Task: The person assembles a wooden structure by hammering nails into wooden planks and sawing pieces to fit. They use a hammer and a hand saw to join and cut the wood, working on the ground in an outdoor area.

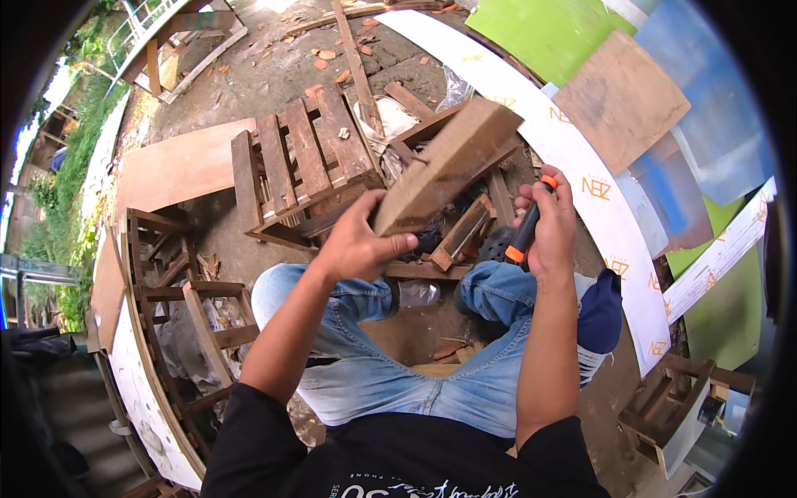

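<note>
My left hand [362, 235] grips the near end of a thick brown wooden block [452, 166], tilted up and away toward the far right above my knees. Closed in my right hand [554, 224] is a black handled tool with orange ends [531, 220]; its working end does not show, so I cannot tell its kind. The block and the tool are apart. Just beneath the block lies a small wooden frame [463, 232] between my feet.
A slatted wooden crate [303, 153] stands ahead on the left, next to a plywood sheet [178, 166]. Wooden frames [212, 319] stand at my left. To the right are a long white printed board [594, 178], a brown panel [623, 100] and a dark blue cap [601, 311].
</note>
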### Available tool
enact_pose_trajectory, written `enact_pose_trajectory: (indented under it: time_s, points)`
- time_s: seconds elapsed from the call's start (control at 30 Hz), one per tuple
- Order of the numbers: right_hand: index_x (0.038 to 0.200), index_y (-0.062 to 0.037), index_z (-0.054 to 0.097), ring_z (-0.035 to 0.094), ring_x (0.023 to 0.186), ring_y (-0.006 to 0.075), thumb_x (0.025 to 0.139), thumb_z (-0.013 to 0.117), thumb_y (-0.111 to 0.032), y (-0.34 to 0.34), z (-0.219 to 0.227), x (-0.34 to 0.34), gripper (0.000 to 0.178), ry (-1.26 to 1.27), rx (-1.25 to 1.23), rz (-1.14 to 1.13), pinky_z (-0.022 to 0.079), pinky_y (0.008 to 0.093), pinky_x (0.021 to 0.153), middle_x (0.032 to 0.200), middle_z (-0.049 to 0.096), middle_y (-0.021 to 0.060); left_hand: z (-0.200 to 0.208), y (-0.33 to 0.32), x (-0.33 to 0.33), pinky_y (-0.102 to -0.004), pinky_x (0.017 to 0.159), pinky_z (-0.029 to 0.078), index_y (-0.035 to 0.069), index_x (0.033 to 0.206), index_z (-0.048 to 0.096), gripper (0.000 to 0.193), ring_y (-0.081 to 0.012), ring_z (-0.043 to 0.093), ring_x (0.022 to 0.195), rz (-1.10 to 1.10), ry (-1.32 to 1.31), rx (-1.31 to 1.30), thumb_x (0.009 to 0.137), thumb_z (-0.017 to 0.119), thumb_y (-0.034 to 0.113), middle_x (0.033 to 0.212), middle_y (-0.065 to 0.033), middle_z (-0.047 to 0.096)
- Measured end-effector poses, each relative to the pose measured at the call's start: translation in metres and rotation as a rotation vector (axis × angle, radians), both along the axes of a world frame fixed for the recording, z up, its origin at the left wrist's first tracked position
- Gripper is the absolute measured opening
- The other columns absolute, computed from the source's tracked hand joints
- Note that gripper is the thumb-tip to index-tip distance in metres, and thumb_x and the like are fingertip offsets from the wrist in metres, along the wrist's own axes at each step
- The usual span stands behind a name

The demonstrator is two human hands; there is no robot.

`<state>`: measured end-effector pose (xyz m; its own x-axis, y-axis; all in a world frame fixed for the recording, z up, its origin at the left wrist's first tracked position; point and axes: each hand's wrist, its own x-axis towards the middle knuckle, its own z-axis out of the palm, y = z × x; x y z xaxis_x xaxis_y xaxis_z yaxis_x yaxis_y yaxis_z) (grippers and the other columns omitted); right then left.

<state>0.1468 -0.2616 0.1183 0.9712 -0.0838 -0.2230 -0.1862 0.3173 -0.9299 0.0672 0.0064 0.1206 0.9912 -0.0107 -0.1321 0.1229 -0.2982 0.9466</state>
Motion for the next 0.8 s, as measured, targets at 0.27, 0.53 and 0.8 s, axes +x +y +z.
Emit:
enact_pose_trajectory:
  time_s: [0.27,0.53,0.8]
  points:
    - [0.124,-0.0185,0.063,0.065,0.106,0.0337,0.09,0.065,-0.01,0.062,-0.105,0.029,0.036,-0.159,-0.79,0.438,0.05,0.0396,0.091,0.116,0.067,0.0176,0.022,0.07,0.059,-0.0421,0.1,0.047,-0.002,0.133,0.053,0.087,-0.036,0.061,0.116,0.298,-0.087,0.987,0.068,0.085,0.046,0.125,-0.0223,0.063]
    - [0.125,-0.027,0.063,0.063,0.106,0.0357,0.089,0.065,-0.011,0.114,-0.227,0.027,0.04,-0.093,-1.295,0.82,0.048,0.0501,0.09,0.108,0.061,0.015,-0.001,0.111,0.069,-0.0427,0.099,0.048,0.001,0.134,0.054,0.086,-0.0363,0.062,0.115,0.397,0.146,0.953,0.067,0.085,0.043,0.127,-0.0221,0.063]
    - [0.141,-0.0336,0.055,0.059,0.118,0.0349,0.087,0.065,-0.012,0.124,-0.288,0.013,0.059,0.08,-1.338,1.075,0.047,0.0503,0.099,0.122,0.061,0.0146,-0.011,0.122,0.071,-0.0418,0.102,0.046,-0.002,0.136,0.053,0.089,-0.0354,0.059,0.12,0.327,0.227,1.019,0.066,0.085,0.045,0.129,-0.0223,0.062]
